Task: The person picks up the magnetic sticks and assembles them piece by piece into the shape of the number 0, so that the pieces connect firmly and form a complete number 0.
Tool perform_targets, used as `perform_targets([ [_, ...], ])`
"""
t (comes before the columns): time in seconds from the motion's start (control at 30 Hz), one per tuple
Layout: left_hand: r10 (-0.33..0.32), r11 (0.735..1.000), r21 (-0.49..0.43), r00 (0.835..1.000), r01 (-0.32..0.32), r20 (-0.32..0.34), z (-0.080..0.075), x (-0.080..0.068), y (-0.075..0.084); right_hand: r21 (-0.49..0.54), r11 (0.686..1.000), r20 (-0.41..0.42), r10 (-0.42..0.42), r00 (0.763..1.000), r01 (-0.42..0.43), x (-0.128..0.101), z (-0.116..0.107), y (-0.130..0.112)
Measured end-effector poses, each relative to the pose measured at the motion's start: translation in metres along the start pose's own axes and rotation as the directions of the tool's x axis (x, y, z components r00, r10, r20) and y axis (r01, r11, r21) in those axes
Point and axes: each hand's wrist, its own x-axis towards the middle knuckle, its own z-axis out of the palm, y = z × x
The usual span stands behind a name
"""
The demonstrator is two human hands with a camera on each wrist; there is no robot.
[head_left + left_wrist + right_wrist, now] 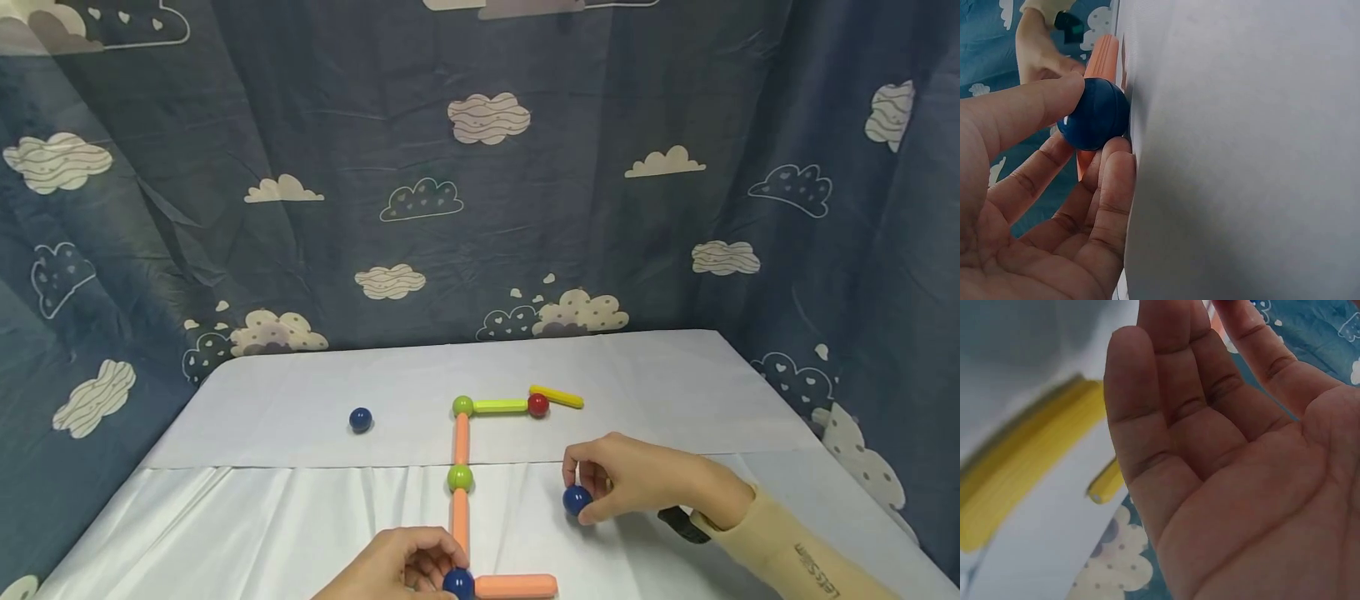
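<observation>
- My left hand (405, 567) pinches a dark blue ball (458, 582) at the table's (300, 400) near edge, where two orange rods (516, 587) meet.
- My right hand (637, 479) grips a second blue ball (577, 499) right of the green ball (460, 477).
- Toward the far edge lie a red ball (537, 405), a yellow rod (557, 397) and a loose blue ball (361, 419).

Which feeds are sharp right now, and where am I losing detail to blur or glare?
Head view: evenly lit and sharp, soft shadows only under the hands; left hand and right hand each on a blue ball. Left wrist view: the blue ball is in focus with a small glare spot; the table cloth is featureless. Right wrist view: the palm fills the frame, and the yellow stick is badly blurred.
</observation>
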Motion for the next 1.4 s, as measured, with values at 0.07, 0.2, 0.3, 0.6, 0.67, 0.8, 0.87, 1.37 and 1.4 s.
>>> perform_targets([
  [0.07,0.0,1.0,0.001,1.0,0.0,0.002,0.0,0.0,0.0,0.021,1.0,0.009,-0.006,1.0,0.006,-0.006,0.006,0.002],
  [0.2,-0.008,1.0,-0.002,1.0,0.008,0.001,0.0,0.0,-0.001,0.048,0.999,0.018,-0.009,1.0,0.008,-0.016,0.016,0.004],
  [0.3,-0.012,1.0,-0.005,1.0,0.012,0.0,-0.001,0.0,-0.001,0.049,0.998,0.018,-0.036,0.999,0.035,-0.021,0.022,0.006],
  [0.6,-0.02,1.0,-0.009,1.0,0.02,-0.008,-0.001,0.0,-0.002,0.117,0.993,0.051,-0.014,0.999,0.008,-0.028,0.034,0.003],
  [0.67,-0.015,1.0,-0.013,1.0,0.015,-0.007,0.0,0.0,-0.002,0.134,0.991,0.054,-0.007,0.999,0.0,-0.029,0.036,0.001],
  [0.8,-0.008,1.0,-0.014,1.0,0.008,-0.004,0.0,0.0,-0.001,0.164,0.986,0.063,-0.02,0.998,0.009,-0.029,0.04,-0.002],
  [0.87,-0.005,1.0,-0.011,1.0,0.005,-0.003,0.0,-0.001,0.0,0.173,0.985,0.071,-0.037,0.997,0.025,-0.028,0.041,-0.003],
  [1.37,-0.004,1.0,-0.019,1.0,0.004,-0.004,0.001,-0.001,0.001,0.155,0.987,0.083,-0.055,0.995,0.042,-0.023,0.049,-0.009],
  [1.4,-0.007,1.0,-0.02,1.0,0.007,-0.004,0.001,0.0,0.001,0.159,0.986,0.082,-0.055,0.995,0.041,-0.022,0.049,-0.01],
])
